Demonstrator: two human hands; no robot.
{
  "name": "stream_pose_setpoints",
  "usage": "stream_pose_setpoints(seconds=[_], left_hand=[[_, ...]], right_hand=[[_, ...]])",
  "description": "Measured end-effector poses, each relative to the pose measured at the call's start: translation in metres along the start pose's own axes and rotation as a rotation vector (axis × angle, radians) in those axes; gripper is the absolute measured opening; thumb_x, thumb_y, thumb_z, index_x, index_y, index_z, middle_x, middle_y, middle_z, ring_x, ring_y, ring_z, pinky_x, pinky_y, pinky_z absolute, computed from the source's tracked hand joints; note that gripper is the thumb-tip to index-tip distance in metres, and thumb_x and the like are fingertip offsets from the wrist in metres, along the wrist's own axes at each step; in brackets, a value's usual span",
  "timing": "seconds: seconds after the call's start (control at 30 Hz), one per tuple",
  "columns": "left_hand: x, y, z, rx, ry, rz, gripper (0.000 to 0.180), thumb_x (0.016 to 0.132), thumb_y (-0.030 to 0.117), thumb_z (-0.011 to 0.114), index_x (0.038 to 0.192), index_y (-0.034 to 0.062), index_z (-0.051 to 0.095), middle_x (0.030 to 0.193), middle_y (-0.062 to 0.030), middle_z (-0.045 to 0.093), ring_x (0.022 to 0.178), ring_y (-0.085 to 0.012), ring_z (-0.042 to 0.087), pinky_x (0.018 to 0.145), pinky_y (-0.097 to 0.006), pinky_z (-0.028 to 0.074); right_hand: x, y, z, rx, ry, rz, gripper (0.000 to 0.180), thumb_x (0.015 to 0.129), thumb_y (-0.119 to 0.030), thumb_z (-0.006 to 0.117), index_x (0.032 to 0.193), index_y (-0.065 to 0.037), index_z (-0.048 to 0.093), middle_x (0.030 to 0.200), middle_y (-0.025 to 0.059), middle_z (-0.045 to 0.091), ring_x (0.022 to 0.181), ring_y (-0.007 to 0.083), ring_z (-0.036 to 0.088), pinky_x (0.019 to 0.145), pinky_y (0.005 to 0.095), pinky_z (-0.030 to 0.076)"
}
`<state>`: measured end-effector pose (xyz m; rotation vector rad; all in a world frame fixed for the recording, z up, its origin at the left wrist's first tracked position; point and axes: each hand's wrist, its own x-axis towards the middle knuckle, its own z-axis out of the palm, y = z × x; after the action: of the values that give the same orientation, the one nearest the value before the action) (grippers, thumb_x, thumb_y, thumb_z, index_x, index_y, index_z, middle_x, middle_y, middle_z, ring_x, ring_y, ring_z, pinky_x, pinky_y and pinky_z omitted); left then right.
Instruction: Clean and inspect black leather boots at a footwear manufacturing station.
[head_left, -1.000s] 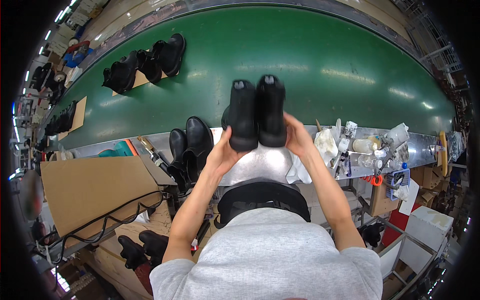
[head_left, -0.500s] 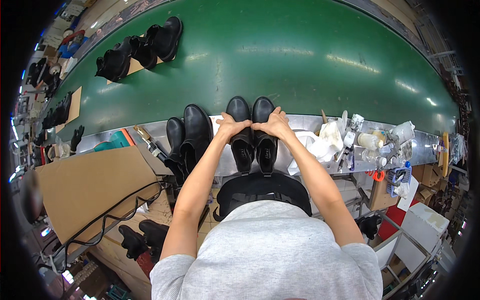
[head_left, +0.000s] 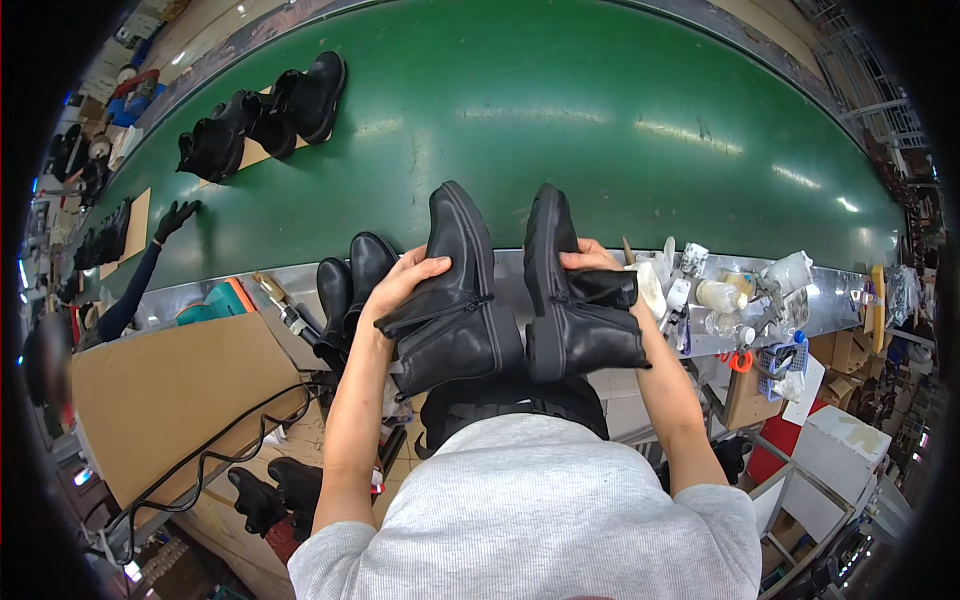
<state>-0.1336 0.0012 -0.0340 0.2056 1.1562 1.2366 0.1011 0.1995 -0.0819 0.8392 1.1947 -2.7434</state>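
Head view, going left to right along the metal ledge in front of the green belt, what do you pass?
Teal box → standing pair of boots → left hand with boot → right hand with boot → bottles.

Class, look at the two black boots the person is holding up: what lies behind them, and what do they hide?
Behind the left boot and right boot runs the green conveyor belt with its metal edge. Another black pair stands just left. The bench directly beneath the boots is covered.

I see black boots on cardboard [head_left: 262, 120] at upper left on the green conveyor belt [head_left: 600, 120], bottles [head_left: 725, 295] at right.
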Motion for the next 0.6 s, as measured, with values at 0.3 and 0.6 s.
stream_pose_setpoints(seconds=[0.3, 0.6], left_hand=[[-0.01, -0.024, 0.049, -0.753, -0.465, 0.299, 0.08, 0.079, 0.042, 0.061, 0.136, -0.0025, 0.027, 0.138, -0.0243, 0.028, 0.104, -0.0378, 0.055, 0.08, -0.046, 0.053], [0.0, -0.009, 0.062, -0.803, -0.627, 0.299, 0.068, 0.085, 0.039, 0.054, 0.135, 0.0001, 0.03, 0.132, -0.025, 0.038, 0.103, -0.0389, 0.056, 0.072, -0.044, 0.056]], right_hand=[[-0.017, 0.007, 0.071, 0.516, -0.118, -0.388, 0.052, 0.089, -0.022, 0.053, 0.129, 0.006, 0.036, 0.118, 0.0191, 0.051, 0.094, 0.0233, 0.057, 0.072, 0.0267, 0.052], [-0.033, -0.017, 0.065, 0.811, -0.454, -0.406, 0.07, 0.086, -0.028, 0.056, 0.137, 0.004, 0.021, 0.128, 0.0249, 0.041, 0.104, 0.0314, 0.049, 0.068, 0.0373, 0.056]])
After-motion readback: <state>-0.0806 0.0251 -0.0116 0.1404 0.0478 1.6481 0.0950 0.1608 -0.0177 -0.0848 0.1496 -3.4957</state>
